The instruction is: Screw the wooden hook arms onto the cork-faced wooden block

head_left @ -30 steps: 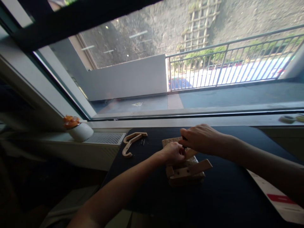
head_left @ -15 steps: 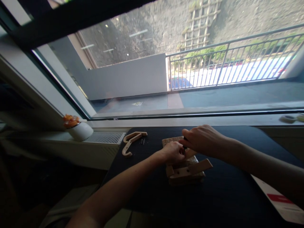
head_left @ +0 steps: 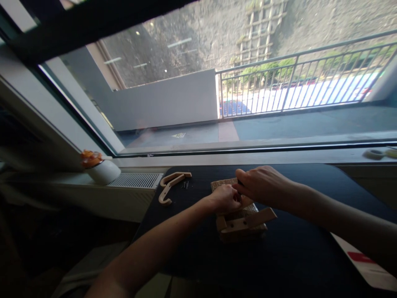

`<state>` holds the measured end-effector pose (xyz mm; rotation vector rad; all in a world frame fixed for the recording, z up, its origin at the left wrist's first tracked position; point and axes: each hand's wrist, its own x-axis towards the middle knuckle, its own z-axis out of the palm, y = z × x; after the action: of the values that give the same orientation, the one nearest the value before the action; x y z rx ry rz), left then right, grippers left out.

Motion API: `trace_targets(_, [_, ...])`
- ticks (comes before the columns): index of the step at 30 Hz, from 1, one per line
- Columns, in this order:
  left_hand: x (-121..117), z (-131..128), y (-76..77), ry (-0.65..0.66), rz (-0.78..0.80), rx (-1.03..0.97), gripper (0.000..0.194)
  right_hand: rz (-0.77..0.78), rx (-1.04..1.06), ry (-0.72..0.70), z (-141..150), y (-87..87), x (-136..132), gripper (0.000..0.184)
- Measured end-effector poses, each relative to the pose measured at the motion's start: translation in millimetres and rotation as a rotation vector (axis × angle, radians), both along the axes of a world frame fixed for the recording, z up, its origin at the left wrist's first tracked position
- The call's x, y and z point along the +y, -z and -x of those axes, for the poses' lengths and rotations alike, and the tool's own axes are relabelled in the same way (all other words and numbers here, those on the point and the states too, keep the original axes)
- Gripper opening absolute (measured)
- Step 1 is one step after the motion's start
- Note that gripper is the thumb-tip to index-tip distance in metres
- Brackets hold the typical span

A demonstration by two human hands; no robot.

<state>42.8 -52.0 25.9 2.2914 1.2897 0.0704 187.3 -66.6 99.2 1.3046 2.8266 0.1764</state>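
My right hand [head_left: 260, 182] is closed in a fist around a dark-handled screwdriver [head_left: 239, 182], mostly hidden by my fingers. Right beside it, the fingers of my left hand [head_left: 228, 196] are pinched at a light wooden piece [head_left: 247, 203], under the tool; the tool's tip cannot be seen. Beneath both hands lies a woven, straw-coloured block [head_left: 221, 183] on the dark table. On its near side sits another wooden piece [head_left: 242, 224] with two dark holes, its flat arm pointing right.
Two curved wooden hooks [head_left: 169, 192] and several small screws [head_left: 185, 185] lie on the table [head_left: 192, 248] at the left. A white pot with orange flowers [head_left: 104, 170] stands on the radiator. Tape rolls [head_left: 374, 154] rest on the sill. A pale board with a red stripe [head_left: 361, 257] is at the lower right.
My right hand has turned slightly and sunk a little, covering more of the dark handle. My left hand stays in place at the wooden piece.
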Motion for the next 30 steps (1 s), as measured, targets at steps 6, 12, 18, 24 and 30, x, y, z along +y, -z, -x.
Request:
trace_targets(6, [5.8,4.1,3.7,0.060,0.015,-0.057,0.014,0.094,0.063,-0.061,-2.0,-14.6,0.4,0.013])
trace_targets(12, [7.1,3.5,4.0,0.044,0.003,-0.028,0.013,0.176,0.040,-0.032,-4.0,-11.3,2.0,0.009])
trace_targets(18, [7.0,3.9,3.8,0.064,-0.009,-0.022,0.015,0.096,0.022,0.060,-6.2,-3.6,1.4,0.022])
trace_targets(24, [5.7,3.7,2.3,0.044,-0.063,-0.004,0.018,0.184,0.100,-0.070,-6.9,-14.2,3.5,0.012])
trace_targets(30, [6.9,4.2,6.7,0.030,-0.012,-0.032,0.020,0.181,0.075,-0.051,1.6,-10.8,3.1,0.007])
